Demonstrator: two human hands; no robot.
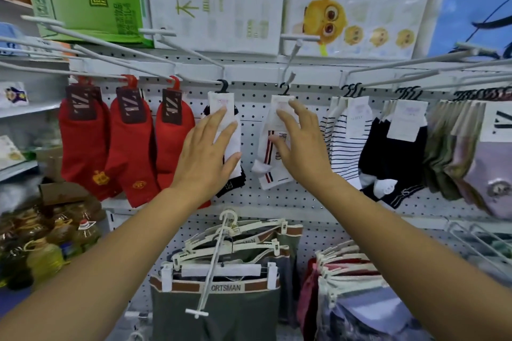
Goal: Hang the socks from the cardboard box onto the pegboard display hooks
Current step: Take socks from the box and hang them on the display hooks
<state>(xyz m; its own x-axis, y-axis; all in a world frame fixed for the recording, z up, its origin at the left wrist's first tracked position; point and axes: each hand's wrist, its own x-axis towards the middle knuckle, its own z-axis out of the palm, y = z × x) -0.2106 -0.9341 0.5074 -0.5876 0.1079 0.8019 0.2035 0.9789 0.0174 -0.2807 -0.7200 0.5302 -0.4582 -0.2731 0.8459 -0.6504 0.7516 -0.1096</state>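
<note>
Your left hand (205, 155) and right hand (300, 147) are smoothing hung socks (273, 174) just right of the red socks (130, 147), fingers (225, 133) spread wide (gripping nothing). Be pressing lightly, so the hangers (222, 86) are not slipping off.

You face a matt white-painted perforated metal pegboard (277, 199) with smooth coated wire hooks (194, 53). The red socks (83, 152) are knit cloth; their header cards (83, 104) are paper, the clip hangers (241, 270) smooth white plastic.

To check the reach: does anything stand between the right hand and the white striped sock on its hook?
Nothing visible does. The right hand lies open directly in front of the white striped sock, already hung on its hook. The left hand is at the neighbouring sock pack, off to the side.
</note>
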